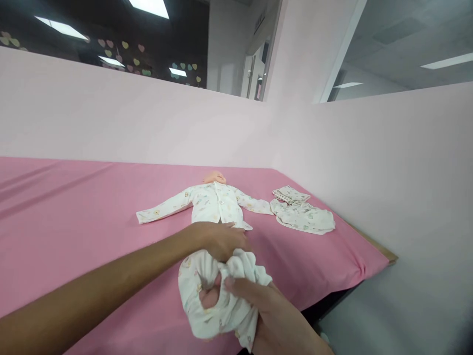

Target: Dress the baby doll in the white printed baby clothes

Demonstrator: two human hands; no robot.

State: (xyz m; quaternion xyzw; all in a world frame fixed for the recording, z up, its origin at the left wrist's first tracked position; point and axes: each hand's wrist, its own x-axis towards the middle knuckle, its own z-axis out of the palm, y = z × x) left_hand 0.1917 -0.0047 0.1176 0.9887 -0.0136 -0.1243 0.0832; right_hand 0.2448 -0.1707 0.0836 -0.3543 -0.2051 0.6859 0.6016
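A baby doll (214,177) lies on its back on the pink cloth, in a white printed baby shirt (219,202) with its sleeves spread out. Close to me, my right hand (258,301) grips bunched white printed baby trousers (201,315), thumb on top of the gathered fabric. Through the round opening of the bunched leg shows a small pinkish foot (210,297), apparently the doll's. My left hand (221,240) reaches across just below the shirt's hem, behind the trousers, its fingers curled. What it grips is hidden, and so are the doll's legs.
To the right of the doll lie a folded printed cloth (291,194) and another white printed garment (305,217). Pink cloth (92,212) covers the table, whose right edge meets a pale wall (388,162). Windows (111,44) run above the back wall.
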